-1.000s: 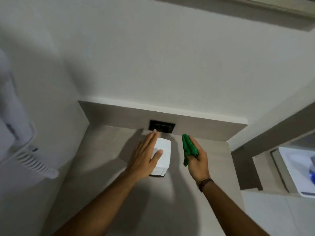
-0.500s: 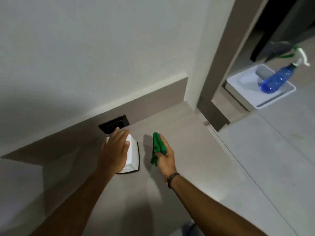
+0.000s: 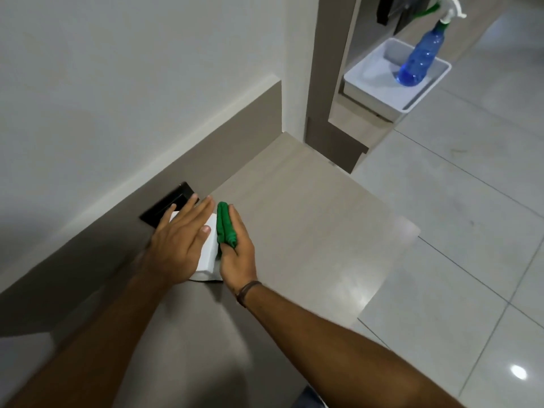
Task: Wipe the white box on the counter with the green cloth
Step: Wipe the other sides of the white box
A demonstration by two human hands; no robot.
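The white box (image 3: 207,254) stands on the beige counter (image 3: 294,231), close to the back wall. My left hand (image 3: 176,245) lies flat on top of the box with fingers spread, covering most of it. My right hand (image 3: 238,254) grips the folded green cloth (image 3: 225,228) and presses it against the box's right side. Only the box's right face and lower corner show between the two hands.
A black socket plate (image 3: 167,206) sits in the beige backsplash just behind the box. Farther right, past a wall corner, a white tray (image 3: 394,92) holds a blue spray bottle (image 3: 421,57). Grey floor tiles (image 3: 456,231) lie beyond the counter's right edge.
My right hand with the cloth has moved left, from apart from the box to against its right side. The view has swung to the right; my left hand stays on the box.
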